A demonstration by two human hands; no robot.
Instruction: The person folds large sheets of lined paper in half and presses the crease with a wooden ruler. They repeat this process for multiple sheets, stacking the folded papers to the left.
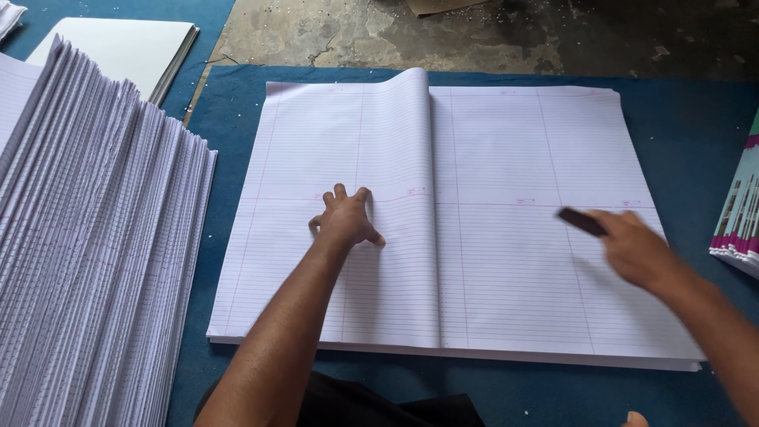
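Observation:
A thick stack of large white ruled sheets (506, 158) lies flat on blue cloth, with a raised fold running down its middle. My left hand (344, 220) presses flat on the left half, fingers spread, just left of the fold. My right hand (632, 247) hovers over the right half, blurred by motion, gripping a small dark flat tool (581, 221) that points left.
A tall fanned pile of ruled sheets (87, 253) fills the left side. White boards (126, 47) lie at the top left. Coloured printed covers (739, 221) are stacked at the right edge. Rough concrete floor (474, 32) lies beyond the blue cloth (696, 119).

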